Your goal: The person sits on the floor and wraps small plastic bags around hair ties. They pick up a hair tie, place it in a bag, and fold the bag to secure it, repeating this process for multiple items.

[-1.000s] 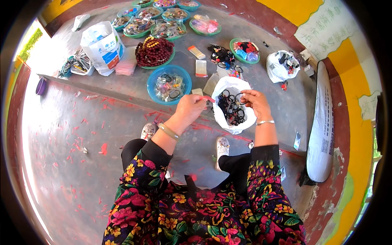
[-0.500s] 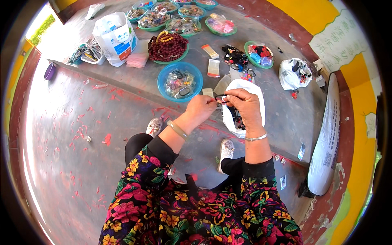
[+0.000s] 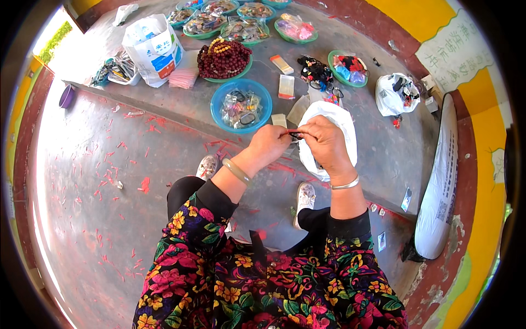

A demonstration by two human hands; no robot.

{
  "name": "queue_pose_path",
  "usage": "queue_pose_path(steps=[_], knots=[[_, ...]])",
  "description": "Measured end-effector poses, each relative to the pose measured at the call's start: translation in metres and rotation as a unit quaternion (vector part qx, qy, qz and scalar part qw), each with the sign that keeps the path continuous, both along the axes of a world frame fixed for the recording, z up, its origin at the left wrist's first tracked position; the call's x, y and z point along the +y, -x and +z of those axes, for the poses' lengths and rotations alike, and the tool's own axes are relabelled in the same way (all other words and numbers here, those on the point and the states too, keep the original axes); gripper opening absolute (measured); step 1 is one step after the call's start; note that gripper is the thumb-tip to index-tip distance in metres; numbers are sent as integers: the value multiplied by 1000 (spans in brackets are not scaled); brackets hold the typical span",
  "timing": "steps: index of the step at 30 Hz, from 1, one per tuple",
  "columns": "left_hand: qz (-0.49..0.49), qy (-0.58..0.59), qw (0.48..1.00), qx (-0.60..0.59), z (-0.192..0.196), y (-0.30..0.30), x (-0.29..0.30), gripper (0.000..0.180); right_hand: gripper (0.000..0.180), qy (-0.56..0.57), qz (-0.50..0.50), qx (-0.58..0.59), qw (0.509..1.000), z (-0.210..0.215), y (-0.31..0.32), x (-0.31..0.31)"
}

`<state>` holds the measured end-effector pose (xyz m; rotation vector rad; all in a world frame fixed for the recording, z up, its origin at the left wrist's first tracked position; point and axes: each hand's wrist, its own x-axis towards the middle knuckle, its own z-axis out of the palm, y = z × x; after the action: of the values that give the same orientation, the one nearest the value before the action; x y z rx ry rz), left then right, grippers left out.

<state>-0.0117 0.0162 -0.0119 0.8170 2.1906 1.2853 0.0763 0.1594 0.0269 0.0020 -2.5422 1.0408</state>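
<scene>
My left hand (image 3: 269, 143) and my right hand (image 3: 323, 141) meet in front of me, both pinching one small dark bracelet (image 3: 296, 134) between their fingertips. They hover over a white plastic bag (image 3: 335, 118) that lies open on the grey step; my right hand hides what is in it. A pale bangle sits on my left wrist and a silver one on my right. Just beyond my left hand stands a blue bowl (image 3: 221, 97) holding small clear packets.
Further back are a green bowl of dark red beads (image 3: 223, 57), several green bowls of trinkets, a white sack (image 3: 153, 44), and another white bag (image 3: 393, 93). A long white sack (image 3: 438, 181) lies at right. Red scraps litter the floor by my shoes.
My right hand has come out of the white bag and joined my left hand. Both now pinch a small dark piece between them, and the view has shifted slightly.
</scene>
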Motion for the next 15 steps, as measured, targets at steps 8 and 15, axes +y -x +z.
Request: queue_pose_path(steps=[8,15], knots=[[-40,-11,996,77,-5,-2,2,29,13,-76,-3,1,997,2,0,0],[-52,8,997,61,0,-6,3,28,10,-127,4,16,992,-5,0,-2]])
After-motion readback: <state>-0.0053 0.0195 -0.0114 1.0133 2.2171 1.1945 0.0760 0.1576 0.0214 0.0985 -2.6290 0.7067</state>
